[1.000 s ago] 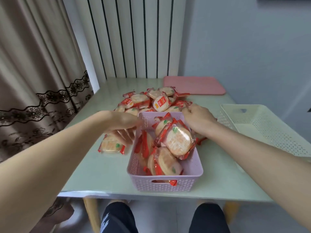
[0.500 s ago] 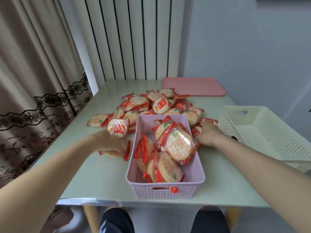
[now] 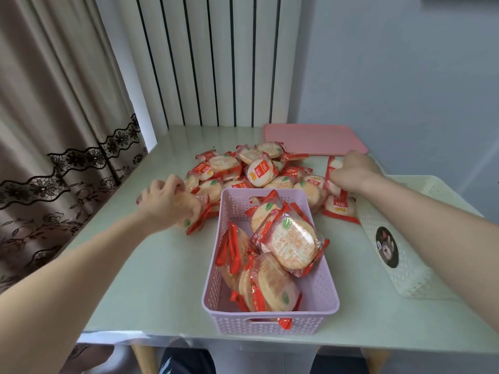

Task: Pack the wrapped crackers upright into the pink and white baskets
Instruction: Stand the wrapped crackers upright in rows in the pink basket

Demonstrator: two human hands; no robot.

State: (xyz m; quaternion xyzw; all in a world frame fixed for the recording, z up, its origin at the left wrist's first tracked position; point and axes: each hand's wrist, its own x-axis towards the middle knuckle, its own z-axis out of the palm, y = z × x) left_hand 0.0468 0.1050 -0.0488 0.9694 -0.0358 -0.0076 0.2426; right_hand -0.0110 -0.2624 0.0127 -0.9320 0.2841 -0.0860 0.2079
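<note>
Left hand [image 3: 164, 203]: fingers curled round a wrapped cracker [image 3: 194, 211], just left of the pink basket [image 3: 321, 287].
Right hand [image 3: 353, 172]: grips another cracker packet [image 3: 333, 168] near the pink lid [image 3: 316, 137].
Cracker pile [image 3: 251, 171]: on the worktop [image 3: 162, 265] behind the pink basket, which holds several leaning packets.
White basket [image 3: 399, 255]: right of the pink one.

Home room: lace-trimmed curtain [image 3: 67, 147], radiator [image 3: 216, 60], small table [image 3: 151, 265].

Pink basket [image 3: 272, 323]: perforated plastic, matt. White basket [image 3: 405, 268]: same perforated plastic, round printed sticker noted on its side. Crackers [image 3: 259, 171] sealed in glossy clear film, red-printed. Table [image 3: 162, 265]: smooth, faint sheen. Curtain [image 3: 48, 130]: cloth, lace-trimmed
</note>
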